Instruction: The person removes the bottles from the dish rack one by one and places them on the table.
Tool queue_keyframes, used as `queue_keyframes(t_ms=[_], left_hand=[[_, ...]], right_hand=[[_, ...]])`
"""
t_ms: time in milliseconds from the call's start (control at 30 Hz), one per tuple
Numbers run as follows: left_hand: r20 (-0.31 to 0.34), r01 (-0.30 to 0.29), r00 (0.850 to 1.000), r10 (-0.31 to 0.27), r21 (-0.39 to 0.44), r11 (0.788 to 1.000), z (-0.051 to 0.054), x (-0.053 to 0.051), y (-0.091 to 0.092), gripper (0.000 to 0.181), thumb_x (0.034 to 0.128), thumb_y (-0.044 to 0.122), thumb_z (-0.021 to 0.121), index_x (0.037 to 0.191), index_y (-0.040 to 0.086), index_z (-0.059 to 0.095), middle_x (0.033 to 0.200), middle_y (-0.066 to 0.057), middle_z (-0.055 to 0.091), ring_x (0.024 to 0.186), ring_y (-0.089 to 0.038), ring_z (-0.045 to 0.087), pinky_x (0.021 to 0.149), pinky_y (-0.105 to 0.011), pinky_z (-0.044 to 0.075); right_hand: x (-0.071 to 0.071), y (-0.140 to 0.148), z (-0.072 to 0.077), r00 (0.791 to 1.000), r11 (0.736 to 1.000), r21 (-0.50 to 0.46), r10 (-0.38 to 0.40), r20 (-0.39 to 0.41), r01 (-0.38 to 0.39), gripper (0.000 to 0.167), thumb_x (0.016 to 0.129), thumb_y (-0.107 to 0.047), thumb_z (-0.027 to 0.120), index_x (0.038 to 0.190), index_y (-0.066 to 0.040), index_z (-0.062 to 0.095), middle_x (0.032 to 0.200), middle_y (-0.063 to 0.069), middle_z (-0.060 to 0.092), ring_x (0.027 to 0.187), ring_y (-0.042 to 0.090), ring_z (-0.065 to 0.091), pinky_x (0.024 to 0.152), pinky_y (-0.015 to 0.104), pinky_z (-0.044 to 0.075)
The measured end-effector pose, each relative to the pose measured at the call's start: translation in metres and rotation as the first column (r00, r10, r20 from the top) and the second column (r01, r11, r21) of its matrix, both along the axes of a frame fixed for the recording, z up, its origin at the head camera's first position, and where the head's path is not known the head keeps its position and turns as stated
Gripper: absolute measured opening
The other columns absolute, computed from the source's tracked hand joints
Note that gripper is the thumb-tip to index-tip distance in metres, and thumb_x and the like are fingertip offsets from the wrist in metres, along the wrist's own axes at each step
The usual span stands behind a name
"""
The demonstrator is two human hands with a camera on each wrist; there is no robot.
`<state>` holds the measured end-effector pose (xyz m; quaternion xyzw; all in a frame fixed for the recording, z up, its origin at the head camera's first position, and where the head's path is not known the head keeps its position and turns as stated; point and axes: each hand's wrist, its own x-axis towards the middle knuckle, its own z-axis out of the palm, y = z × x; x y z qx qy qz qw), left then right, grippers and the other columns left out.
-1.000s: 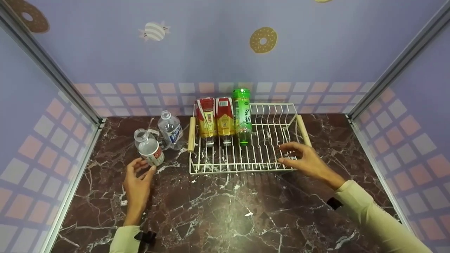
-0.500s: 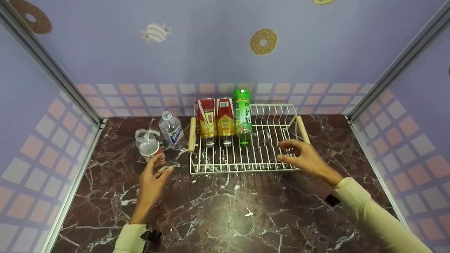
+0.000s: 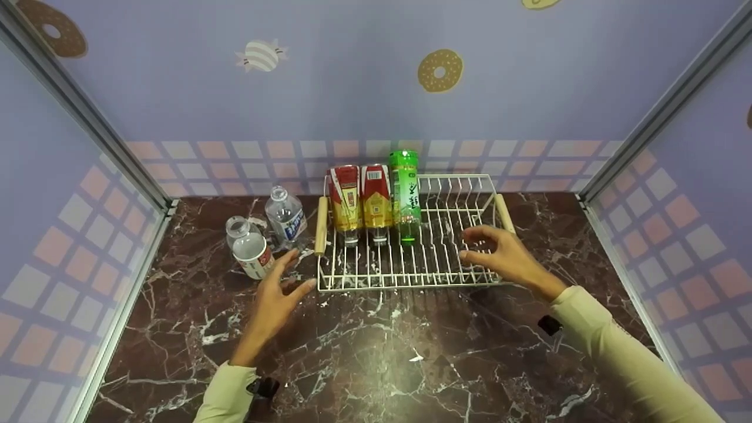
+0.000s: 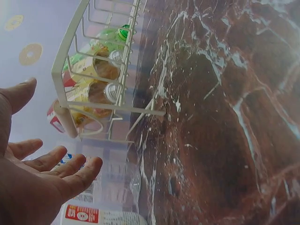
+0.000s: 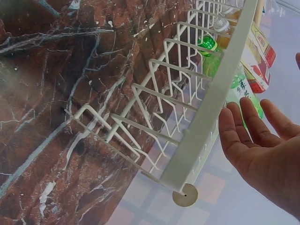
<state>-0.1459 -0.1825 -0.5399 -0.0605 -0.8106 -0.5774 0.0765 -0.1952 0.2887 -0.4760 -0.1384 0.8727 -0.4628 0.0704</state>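
A white wire rack (image 3: 411, 288) with wooden handles stands on the marble-patterned counter. Upside down in its left half are two red-and-yellow bottles (image 3: 345, 197) (image 3: 376, 197) and, to their right, a green bottle (image 3: 405, 191). My left hand (image 3: 275, 305), fingers spread and holding nothing, is near the rack's front left corner. Left of the rack, two clear bottles stand uncapped: one with a red-and-white label (image 3: 254, 255), just beyond my left fingers, and one with a blue-and-white label (image 3: 286, 217) behind it. My right hand (image 3: 508, 258) hovers at the rack's right end, fingers loosely bent, nothing held.
Purple walls with pink and white checks close in the back (image 3: 376, 88), left and right sides. Dark marble counter (image 3: 376, 352) stretches in front of the rack. A wooden handle (image 3: 504, 212) tops the rack's right end.
My left hand has moved right, away from the red-labelled bottle, toward the rack's left corner. The right hand has shifted only slightly. The bottles and rack stay where they were.
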Motion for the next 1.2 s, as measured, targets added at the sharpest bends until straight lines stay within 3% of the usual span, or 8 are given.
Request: queue_keyframes(t_ms=[100, 300, 600, 1000, 1200], left_hand=[[-0.008, 0.025, 1.000, -0.025, -0.005, 1.000, 0.000, -0.002, 0.004, 0.076, 0.0956, 0.007, 0.087, 0.160, -0.006, 0.048, 0.164, -0.027, 0.050, 0.152, -0.047, 0.048, 0.119, -0.067, 0.048], [0.036, 0.077, 0.996, -0.076, -0.034, 0.996, 0.000, -0.006, 0.014, 0.089, 0.0934, 0.014, 0.090, 0.166, -0.003, 0.041, 0.171, -0.027, 0.041, 0.156, -0.049, 0.041, 0.122, -0.065, 0.045], [0.098, 0.154, 0.983, -0.153, 0.003, 0.988, -0.005, -0.011, 0.028, 0.119, 0.0895, 0.018, 0.093, 0.174, -0.001, 0.012, 0.179, -0.029, 0.020, 0.160, -0.049, 0.032, 0.128, -0.063, 0.037], [0.133, 0.162, 0.978, -0.161, 0.001, 0.987, -0.011, -0.016, 0.036, 0.129, 0.0869, 0.025, 0.096, 0.176, 0.004, 0.005, 0.181, -0.028, 0.006, 0.166, -0.049, 0.013, 0.130, -0.068, 0.029], [0.136, 0.158, 0.979, -0.152, -0.034, 0.987, -0.014, -0.015, 0.037, 0.128, 0.0887, 0.029, 0.095, 0.177, 0.008, 0.005, 0.182, -0.026, 0.005, 0.166, -0.050, 0.013, 0.130, -0.071, 0.023]], right_hand=[[-0.004, -0.001, 0.000, 1.000, 1.000, 0.015, -0.005, -0.003, 0.005, 0.057, 0.099, -0.029, 0.085, 0.143, 0.000, 0.066, 0.141, 0.018, 0.071, 0.127, 0.039, 0.068, 0.110, 0.055, 0.058], [-0.012, -0.006, 0.002, 1.000, 1.000, 0.019, -0.010, 0.005, 0.010, 0.061, 0.098, -0.034, 0.086, 0.143, 0.002, 0.066, 0.138, 0.019, 0.071, 0.125, 0.038, 0.068, 0.113, 0.058, 0.055], [-0.022, -0.011, 0.005, 1.000, 1.000, 0.004, -0.005, 0.018, 0.005, 0.063, 0.098, -0.033, 0.086, 0.145, 0.002, 0.064, 0.145, 0.021, 0.068, 0.135, 0.044, 0.063, 0.116, 0.060, 0.052], [-0.039, -0.016, 0.011, 0.999, 0.998, 0.052, 0.024, 0.024, -0.025, 0.067, 0.098, -0.031, 0.085, 0.148, 0.006, 0.060, 0.140, 0.026, 0.068, 0.125, 0.042, 0.067, 0.109, 0.055, 0.058], [-0.052, -0.020, 0.015, 0.999, 0.997, 0.064, 0.038, 0.033, -0.040, 0.069, 0.097, -0.035, 0.086, 0.148, 0.004, 0.060, 0.139, 0.023, 0.068, 0.123, 0.040, 0.069, 0.104, 0.051, 0.062]])
